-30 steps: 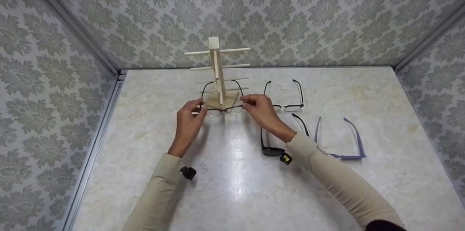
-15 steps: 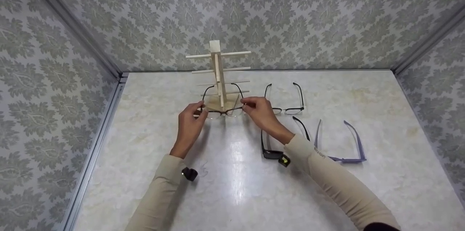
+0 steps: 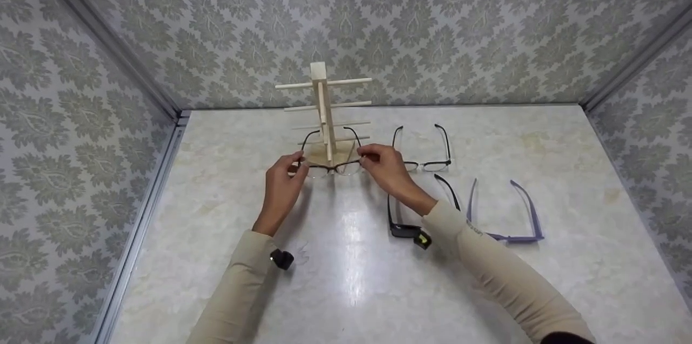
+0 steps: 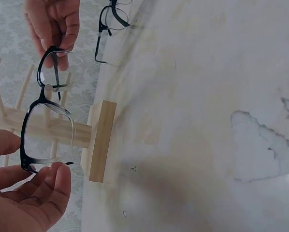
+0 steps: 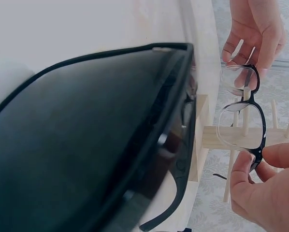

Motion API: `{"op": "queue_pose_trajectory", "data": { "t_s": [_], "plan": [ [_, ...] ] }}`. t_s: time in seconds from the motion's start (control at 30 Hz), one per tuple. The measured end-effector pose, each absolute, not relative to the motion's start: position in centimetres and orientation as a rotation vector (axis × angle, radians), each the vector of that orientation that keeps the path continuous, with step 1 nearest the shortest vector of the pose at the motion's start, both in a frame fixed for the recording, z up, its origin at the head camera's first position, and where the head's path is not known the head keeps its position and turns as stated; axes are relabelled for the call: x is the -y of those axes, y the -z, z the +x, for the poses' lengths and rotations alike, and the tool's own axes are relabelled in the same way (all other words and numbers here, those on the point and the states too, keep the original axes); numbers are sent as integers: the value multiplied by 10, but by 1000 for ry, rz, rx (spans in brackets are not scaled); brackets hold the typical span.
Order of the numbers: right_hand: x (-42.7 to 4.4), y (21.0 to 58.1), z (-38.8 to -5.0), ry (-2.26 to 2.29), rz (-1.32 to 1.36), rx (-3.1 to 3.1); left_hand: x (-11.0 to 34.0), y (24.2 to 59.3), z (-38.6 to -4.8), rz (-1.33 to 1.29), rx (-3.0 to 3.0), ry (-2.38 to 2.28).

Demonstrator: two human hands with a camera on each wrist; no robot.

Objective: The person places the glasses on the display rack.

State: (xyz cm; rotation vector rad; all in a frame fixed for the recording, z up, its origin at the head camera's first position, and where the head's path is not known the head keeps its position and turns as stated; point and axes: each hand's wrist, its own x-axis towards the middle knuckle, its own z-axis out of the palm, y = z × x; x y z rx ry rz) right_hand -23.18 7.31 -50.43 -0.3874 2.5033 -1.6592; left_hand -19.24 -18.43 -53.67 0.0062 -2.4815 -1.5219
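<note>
Both hands hold one pair of black-rimmed eyeglasses (image 3: 331,169) at the front of a wooden eyeglass stand (image 3: 319,71). My left hand (image 3: 282,184) pinches the left end of the frame, near the hinge. At the opposite end, the fingers of my right hand (image 3: 386,168) pinch the other hinge. The temples are unfolded and point back on either side of the post. In the left wrist view, the tip of a front peg (image 4: 48,88) shows at the bridge of the eyeglasses (image 4: 24,140); whether the bridge bears on it, I cannot tell.
Right of the stand lie dark half-rim eyeglasses (image 3: 436,166). Nearer, black sunglasses (image 3: 404,231) sit partly under the right forearm, beside purple-framed glasses (image 3: 535,219). Patterned walls (image 3: 346,25) enclose the marbled table (image 3: 216,279) at the back and sides.
The head view has shifted slightly, so the stand and table appear a little lower. Both hands and the eyeglasses keep almost the same place at the stand's front.
</note>
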Motion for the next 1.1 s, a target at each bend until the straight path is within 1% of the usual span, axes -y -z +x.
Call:
{"op": "queue_pose_trajectory", "data": {
  "t_s": [0.13, 0.3, 0.47, 0.7, 1.1],
  "plan": [
    [-80, 503, -228, 1659, -383, -2517, 187, 540, -188, 17, 2481, 1578],
    [-97, 498, -219, 1618, -384, -2550, 191, 545, -173, 47, 2454, 1625],
    [-116, 490, -209, 1618, -368, -2542, 194, 546, -159, 47, 2443, 1644],
    [-132, 487, -202, 1613, -378, -2571, 194, 548, -147, 18, 2429, 1637],
    [-165, 488, -183, 1604, -379, -2643, 173, 552, -129, -66, 2434, 1650]
  ]
}}
